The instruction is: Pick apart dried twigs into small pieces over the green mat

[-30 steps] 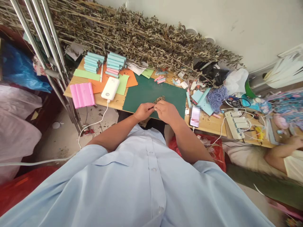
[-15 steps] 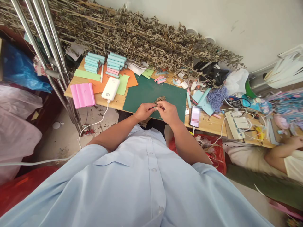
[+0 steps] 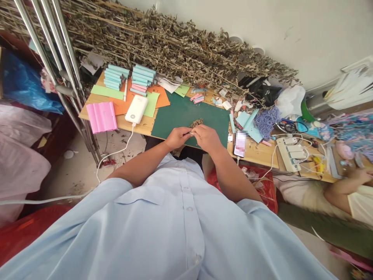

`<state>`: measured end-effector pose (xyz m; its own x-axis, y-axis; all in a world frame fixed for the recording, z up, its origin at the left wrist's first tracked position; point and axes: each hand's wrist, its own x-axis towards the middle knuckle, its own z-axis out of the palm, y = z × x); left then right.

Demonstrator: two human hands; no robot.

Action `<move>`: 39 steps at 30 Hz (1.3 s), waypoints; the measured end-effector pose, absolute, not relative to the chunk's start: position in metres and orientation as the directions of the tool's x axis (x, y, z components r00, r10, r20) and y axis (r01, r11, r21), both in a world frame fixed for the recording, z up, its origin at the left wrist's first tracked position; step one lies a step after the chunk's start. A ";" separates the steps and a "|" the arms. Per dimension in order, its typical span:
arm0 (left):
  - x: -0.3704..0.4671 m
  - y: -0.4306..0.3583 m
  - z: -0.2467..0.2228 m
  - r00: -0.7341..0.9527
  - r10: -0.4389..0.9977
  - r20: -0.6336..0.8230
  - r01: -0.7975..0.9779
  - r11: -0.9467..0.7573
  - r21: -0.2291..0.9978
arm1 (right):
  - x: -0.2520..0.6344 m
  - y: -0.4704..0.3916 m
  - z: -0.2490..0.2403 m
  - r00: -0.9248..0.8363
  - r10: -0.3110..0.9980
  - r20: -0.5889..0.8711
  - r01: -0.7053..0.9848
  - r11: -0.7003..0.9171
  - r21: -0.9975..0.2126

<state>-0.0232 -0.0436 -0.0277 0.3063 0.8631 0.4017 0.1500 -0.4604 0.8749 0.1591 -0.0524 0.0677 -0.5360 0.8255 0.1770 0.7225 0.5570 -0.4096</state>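
The fingers of the left hand [image 3: 177, 138] and right hand [image 3: 206, 138] are curled inward, tips brought together; how tightly the hands are closed, and on what, cannot be told. One crumbly heap of dried leaf [image 3: 197, 123] is set just beyond them on a smooth green mat [image 3: 183, 110]. Two stacks of rolls [image 3: 142, 74], mostly pale blue, are laid on the wooden desk [image 3: 255, 153].

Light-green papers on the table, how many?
3 visible: a strip behind the pink sheet, a piece beside the white power bank, a scrap beyond the green mat. More may be hidden.
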 end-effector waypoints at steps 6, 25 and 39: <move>-0.022 -0.043 -0.031 0.305 0.863 0.402 0.143 -0.459 0.877 | 0.160 -0.050 0.069 -0.563 0.809 0.169 0.696 0.574 -0.431; -0.023 -0.043 -0.031 0.306 0.869 0.389 0.143 -0.445 0.884 | 0.162 -0.057 0.069 -0.585 0.799 0.140 0.711 0.588 -0.385; -0.023 -0.043 -0.029 0.314 0.864 0.394 0.138 -0.452 0.881 | 0.153 -0.050 0.082 -0.570 0.818 0.080 0.734 0.550 -0.398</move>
